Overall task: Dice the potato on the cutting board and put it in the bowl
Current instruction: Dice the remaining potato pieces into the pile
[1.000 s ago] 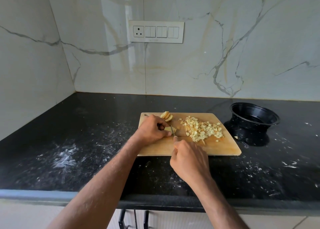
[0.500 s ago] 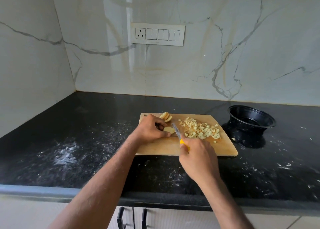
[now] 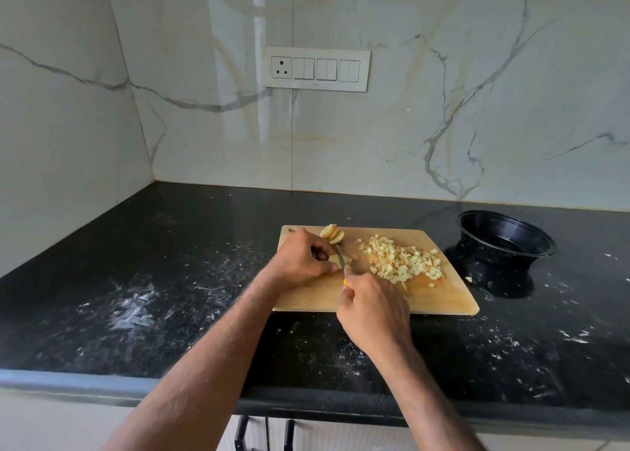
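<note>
Wooden cutting board on bench: left hand pins potato slice; right hand clenches knife, blade pointing away; diced pile right.

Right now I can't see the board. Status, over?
Left hand pins potato slice. Right hand holds knife, blade on slice. Dice pile on board; bowl empty. Nothing in the way.

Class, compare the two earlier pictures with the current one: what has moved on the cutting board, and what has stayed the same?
The right hand works the knife: blade down a second ago, lifted and tilted half a second ago, now down again across the potato slice that the left hand grips. Unchanged: diced pile, stacked slices, cutting board, bowl.
</note>
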A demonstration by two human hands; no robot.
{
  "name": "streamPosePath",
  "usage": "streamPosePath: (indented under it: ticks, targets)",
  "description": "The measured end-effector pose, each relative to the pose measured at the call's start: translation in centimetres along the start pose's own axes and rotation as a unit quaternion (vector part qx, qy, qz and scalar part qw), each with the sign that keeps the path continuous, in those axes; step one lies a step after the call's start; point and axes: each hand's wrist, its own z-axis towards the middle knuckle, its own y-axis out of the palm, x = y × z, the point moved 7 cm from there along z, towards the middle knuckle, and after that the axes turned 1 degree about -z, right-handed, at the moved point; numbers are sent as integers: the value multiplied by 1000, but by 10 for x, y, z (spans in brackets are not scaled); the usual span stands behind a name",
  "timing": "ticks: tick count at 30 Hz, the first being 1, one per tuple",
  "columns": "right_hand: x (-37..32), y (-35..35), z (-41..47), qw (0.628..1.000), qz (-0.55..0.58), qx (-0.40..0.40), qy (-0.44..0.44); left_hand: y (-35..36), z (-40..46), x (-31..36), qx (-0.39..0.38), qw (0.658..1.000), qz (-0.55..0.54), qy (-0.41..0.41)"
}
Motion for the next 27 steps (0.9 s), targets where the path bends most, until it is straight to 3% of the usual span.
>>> streamPosePath:
  ticks: [19, 23, 27]
  targets:
    - [8, -20, -30, 996, -22, -83, -27, -1, -2, 4, -1, 1000, 24, -11]
    - [26, -39, -29, 998, 51, -36, 23, -3, -2, 5, -1, 1000, 17, -9]
    - [14, -31, -14, 997, 75, -5, 17, -8, -2, 1, -3, 1000, -8, -14]
